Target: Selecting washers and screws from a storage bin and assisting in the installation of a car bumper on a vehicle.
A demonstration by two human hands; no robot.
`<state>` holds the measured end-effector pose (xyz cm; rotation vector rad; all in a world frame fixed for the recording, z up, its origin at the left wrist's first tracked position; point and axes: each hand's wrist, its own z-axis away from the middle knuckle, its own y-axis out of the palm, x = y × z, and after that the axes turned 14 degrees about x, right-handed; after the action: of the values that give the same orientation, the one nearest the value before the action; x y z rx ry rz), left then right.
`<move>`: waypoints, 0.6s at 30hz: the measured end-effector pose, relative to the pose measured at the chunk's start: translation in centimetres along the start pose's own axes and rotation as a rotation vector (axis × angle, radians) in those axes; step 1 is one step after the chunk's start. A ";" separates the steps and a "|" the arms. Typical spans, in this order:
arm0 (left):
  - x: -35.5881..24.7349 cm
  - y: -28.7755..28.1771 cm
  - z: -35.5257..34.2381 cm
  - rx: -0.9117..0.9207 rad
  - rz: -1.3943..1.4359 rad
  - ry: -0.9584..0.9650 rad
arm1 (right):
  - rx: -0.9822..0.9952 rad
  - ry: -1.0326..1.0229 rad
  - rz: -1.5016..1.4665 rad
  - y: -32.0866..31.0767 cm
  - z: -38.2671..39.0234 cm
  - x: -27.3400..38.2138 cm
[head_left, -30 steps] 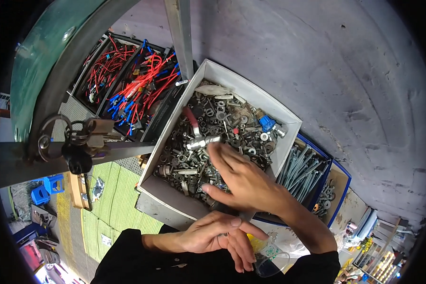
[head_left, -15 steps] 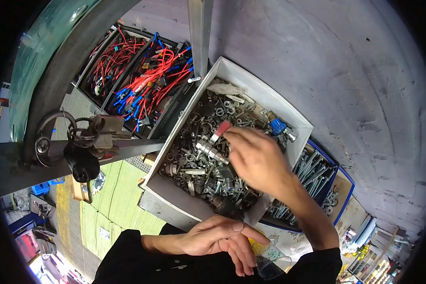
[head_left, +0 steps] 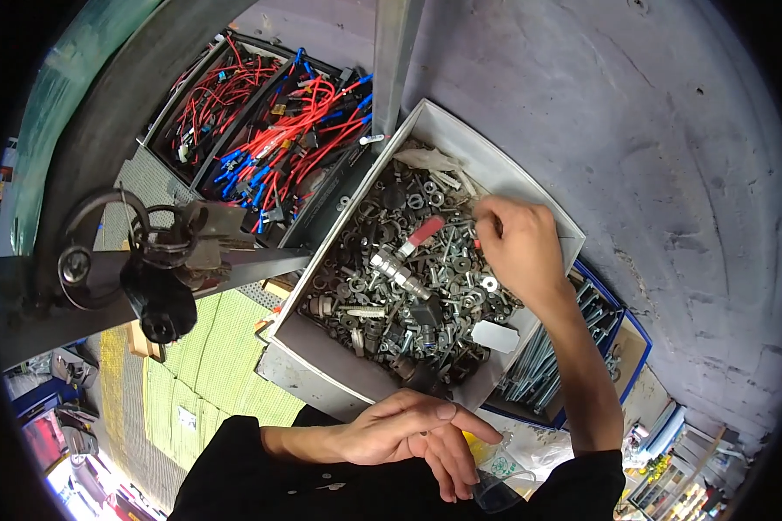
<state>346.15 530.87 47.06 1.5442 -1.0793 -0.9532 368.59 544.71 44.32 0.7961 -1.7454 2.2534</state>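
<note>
A white box [head_left: 321, 369] full of loose bolts, nuts and washers stands in front of me. On top of the pile lies a metal ball valve [head_left: 400, 273] with a red lever, free of both hands. My right hand [head_left: 523, 253] is at the box's right side, fingers curled down on the hardware. Whatever they grip is hidden; a bit of red shows beside the fingertips. My left hand [head_left: 413, 437] hovers before the box's near edge, fingers loosely extended and nothing in them. Beside its fingertips is a clear plastic bag [head_left: 513, 462] with yellow on it.
Black trays hold red wires with blue connectors [head_left: 295, 130] at the back left. A blue bin [head_left: 639, 347] of long bolts sits right of the box. A metal post [head_left: 393, 69] rises behind, and a key ring [head_left: 156, 234] hangs at the left. A white card [head_left: 495, 337] lies on the hardware.
My right hand has let go of the red-levered valve and moved right and slightly up, over where a blue-handled fitting lay. The white card now shows. My left hand has hardly moved.
</note>
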 end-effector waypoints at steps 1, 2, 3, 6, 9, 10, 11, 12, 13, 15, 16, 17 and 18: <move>0.1 0.0 -0.1 0.002 0.001 -0.002 | -0.058 -0.028 0.025 0.3 -0.4 -0.3; 0.2 0.0 -0.3 0.016 0.005 -0.001 | -0.058 -0.027 0.026 0.7 -0.9 -0.6; 0.2 -0.1 -0.4 0.032 0.009 -0.004 | -0.098 -0.078 0.096 1.0 -1.4 -1.0; 0.1 -0.2 -0.4 0.002 0.008 -0.013 | -0.119 -0.123 0.167 1.5 -2.6 -1.5; 0.0 -0.4 -0.2 -0.056 0.014 0.011 | -0.102 -0.141 0.159 1.5 -3.5 -1.7; -0.1 -0.4 -0.1 -0.055 0.017 0.010 | -0.083 -0.100 0.168 1.4 -3.7 -1.4; -0.1 -0.5 -0.1 -0.056 0.021 0.028 | -0.064 -0.059 0.178 1.4 -3.8 -1.2; -0.2 -0.6 -0.1 -0.060 0.022 0.050 | -0.063 -0.060 0.177 1.5 -3.8 -1.2; -0.3 -0.7 0.0 -0.061 0.022 0.050 | -0.071 -0.084 0.226 1.6 -3.8 -1.1; -0.5 -0.7 0.0 -0.065 0.006 0.050 | -0.080 -0.110 0.275 1.7 -3.7 -1.2; -0.7 -0.9 0.0 -0.065 0.004 0.050 | -0.090 -0.126 0.304 1.8 -3.4 -1.5; -0.9 -1.0 0.1 -0.053 0.004 0.072 | -0.100 -0.142 0.332 1.8 -3.3 -1.6; -0.9 -1.1 0.2 -0.041 0.006 0.095 | -0.100 -0.143 0.332 1.7 -3.1 -1.5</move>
<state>345.89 531.83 46.00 1.5360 -0.9914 -0.8842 368.20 547.40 41.61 0.7068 -2.1810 2.3317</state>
